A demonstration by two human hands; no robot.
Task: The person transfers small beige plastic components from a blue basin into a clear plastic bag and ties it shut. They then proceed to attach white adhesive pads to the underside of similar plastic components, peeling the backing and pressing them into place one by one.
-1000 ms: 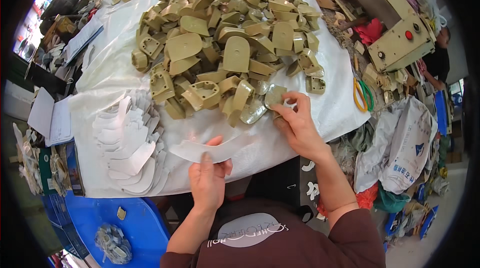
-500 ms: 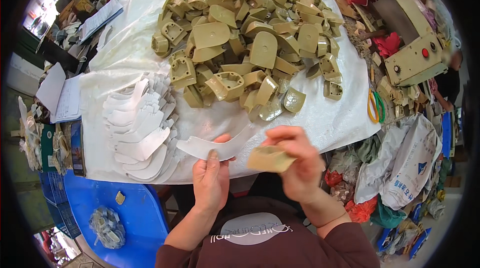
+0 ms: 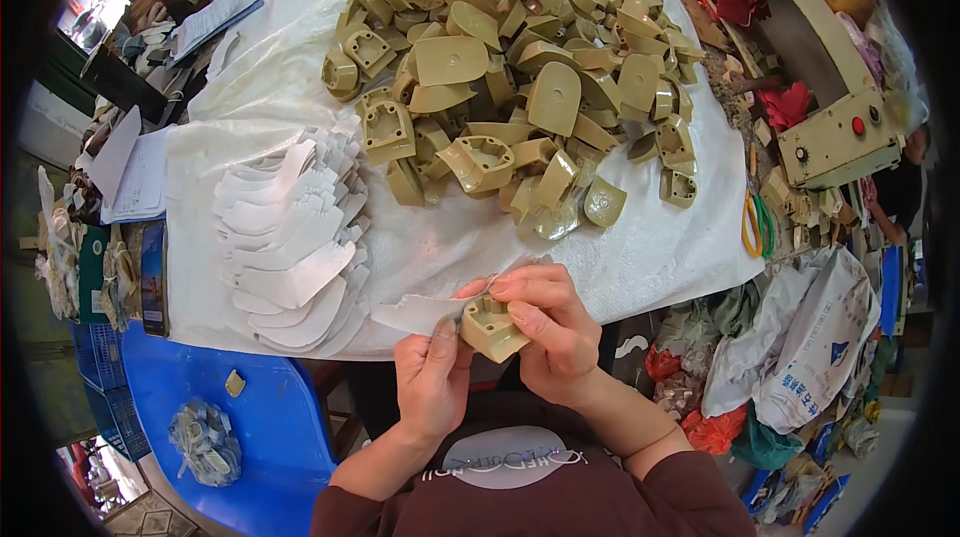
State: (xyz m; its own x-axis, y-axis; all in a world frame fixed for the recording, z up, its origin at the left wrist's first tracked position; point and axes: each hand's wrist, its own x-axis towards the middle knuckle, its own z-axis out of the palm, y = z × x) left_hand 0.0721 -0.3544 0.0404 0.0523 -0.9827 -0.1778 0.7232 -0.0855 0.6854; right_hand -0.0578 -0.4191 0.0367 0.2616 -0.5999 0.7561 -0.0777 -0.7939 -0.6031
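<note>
At the table's front edge, my left hand (image 3: 432, 382) is closed on a curved white strip (image 3: 412, 313), a heel cover piece. My right hand (image 3: 562, 342) grips a khaki plastic shoe heel (image 3: 492, 333), its hollowed side with holes facing up. The strip runs behind the heel, against its far side, and its right end passes under my right fingers. My left thumb touches the heel's left edge. To the left lies a fanned stack of similar white strips (image 3: 290, 272). Farther off, a large heap of khaki heels (image 3: 555, 97) covers the table's middle.
White sheeting (image 3: 640, 262) covers the table. A blue stool (image 3: 285, 427) with a tied bundle (image 3: 207, 442) stands at lower left. Papers (image 3: 140, 177) lie at the left edge. Scissors (image 3: 760, 227), a control box (image 3: 840, 142) and stuffed plastic bags (image 3: 820, 337) are on the right.
My right hand has moved left and brought the heel against the white strip. The heel has turned so its hollow side shows. The view has shifted slightly.
</note>
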